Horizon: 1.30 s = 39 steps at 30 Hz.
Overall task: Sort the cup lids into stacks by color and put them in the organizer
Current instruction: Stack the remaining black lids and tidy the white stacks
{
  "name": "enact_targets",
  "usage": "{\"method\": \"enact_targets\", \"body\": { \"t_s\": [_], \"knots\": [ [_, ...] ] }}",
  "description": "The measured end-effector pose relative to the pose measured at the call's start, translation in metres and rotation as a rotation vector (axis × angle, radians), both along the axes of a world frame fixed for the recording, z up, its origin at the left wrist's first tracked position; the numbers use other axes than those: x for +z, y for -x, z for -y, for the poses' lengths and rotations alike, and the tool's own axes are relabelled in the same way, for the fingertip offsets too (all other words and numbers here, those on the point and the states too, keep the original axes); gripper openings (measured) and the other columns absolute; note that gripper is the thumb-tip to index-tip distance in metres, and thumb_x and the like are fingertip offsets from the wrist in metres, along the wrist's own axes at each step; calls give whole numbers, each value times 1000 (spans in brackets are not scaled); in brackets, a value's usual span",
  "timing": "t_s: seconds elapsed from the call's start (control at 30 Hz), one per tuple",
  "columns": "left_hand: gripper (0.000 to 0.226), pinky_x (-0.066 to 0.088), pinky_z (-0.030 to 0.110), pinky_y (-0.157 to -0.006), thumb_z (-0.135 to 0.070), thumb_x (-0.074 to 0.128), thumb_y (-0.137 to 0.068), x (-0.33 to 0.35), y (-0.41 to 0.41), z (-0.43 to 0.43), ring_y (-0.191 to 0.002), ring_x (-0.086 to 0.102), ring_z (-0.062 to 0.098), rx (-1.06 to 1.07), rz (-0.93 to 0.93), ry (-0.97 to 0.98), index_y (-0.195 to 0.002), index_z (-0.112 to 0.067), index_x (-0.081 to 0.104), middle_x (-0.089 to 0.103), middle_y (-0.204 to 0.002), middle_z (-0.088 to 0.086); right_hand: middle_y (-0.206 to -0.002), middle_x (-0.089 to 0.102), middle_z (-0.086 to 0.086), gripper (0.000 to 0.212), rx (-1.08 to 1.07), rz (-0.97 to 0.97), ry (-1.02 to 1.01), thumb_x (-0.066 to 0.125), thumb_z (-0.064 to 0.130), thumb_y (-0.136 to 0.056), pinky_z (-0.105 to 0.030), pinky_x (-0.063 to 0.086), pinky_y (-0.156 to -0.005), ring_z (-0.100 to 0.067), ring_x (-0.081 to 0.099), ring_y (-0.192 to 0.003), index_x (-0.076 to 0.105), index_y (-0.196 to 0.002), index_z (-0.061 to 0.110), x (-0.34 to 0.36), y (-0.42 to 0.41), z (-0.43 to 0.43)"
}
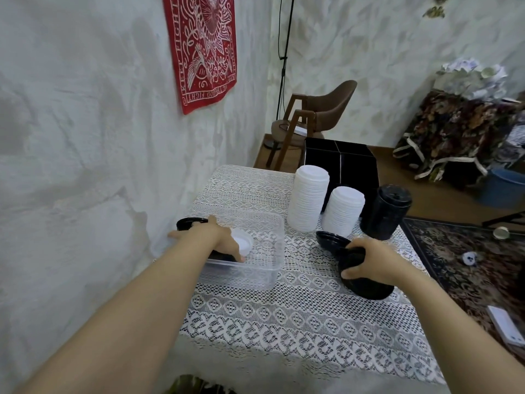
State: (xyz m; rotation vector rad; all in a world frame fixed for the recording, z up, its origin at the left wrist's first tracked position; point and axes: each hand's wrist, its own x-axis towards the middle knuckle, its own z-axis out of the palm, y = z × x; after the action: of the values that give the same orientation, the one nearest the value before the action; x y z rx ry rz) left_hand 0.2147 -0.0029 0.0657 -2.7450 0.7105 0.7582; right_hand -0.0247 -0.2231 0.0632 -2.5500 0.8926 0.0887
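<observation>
Right grip (366, 260) clutched a black lid stack (369, 290) lying on the desk (284, 322); left grip (221, 241) reached over a white lid (245, 239) in the tub (264, 277) — closed or not, unclear. Sorting looked the step in hand — next called for pinching that lid's rim.

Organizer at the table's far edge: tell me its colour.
The organizer is black, dividers included; the head view, the only one, shows it.

- The person's left hand (224, 240) is bare, as is the long, slim left forearm (127, 308) behind it, uncovered right to the frame's edge.
- The right hand (368, 263) and right forearm (454, 322) are likewise bare along their whole visible length.
</observation>
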Motion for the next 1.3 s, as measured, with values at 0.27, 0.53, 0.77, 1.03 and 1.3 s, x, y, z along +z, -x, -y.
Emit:
{"method": "enact_targets", "body": {
  "t_s": [0.27,0.53,0.77,1.03,1.3],
  "knots": [
    [105,32,67,-101,-62,66,-63,-11,-2,9,-138,14,44,71,68,37,-151,-29,19,2,-155,3,-147,36,-6,72,-70,-51,148,48,67,-88,-43,50,-90,-29,52,-120,36,-146,26,-21,-3,10],
    [64,25,54,-112,-37,56,-90,-8,-3,-10,-142,9,45,-51,63,101,-148,-25,32,0,-158,8,-153,28,-4,70,-163,-162,469,27,72,-91,-51,35,-104,-32,31,-137,26,-148,31,-30,-8,-4],
    [55,21,47,-116,-36,57,-89,-8,-6,-28,-140,17,38,-127,95,236,-141,-34,39,20,-151,8,-154,31,-5,56,195,286,412,45,49,-97,-43,26,-114,-25,26,-141,35,-147,25,0,-56,-61],
    [55,20,44,-114,-25,51,-91,-1,0,-34,-140,17,38,-104,51,232,-144,-34,36,18,-153,9,-129,58,-7,41,552,-12,196,59,20,-93,-36,48,-87,-24,57,-108,54,-134,16,4,-148,-130],
    [57,16,49,-117,-23,48,-92,-8,-6,-35,-142,11,37,-93,48,289,-146,-33,33,15,-156,8,-79,48,-3,12,557,-108,537,55,6,-92,-32,39,-68,-28,53,-84,60,-99,15,-1,-158,-144]
  ]
}}
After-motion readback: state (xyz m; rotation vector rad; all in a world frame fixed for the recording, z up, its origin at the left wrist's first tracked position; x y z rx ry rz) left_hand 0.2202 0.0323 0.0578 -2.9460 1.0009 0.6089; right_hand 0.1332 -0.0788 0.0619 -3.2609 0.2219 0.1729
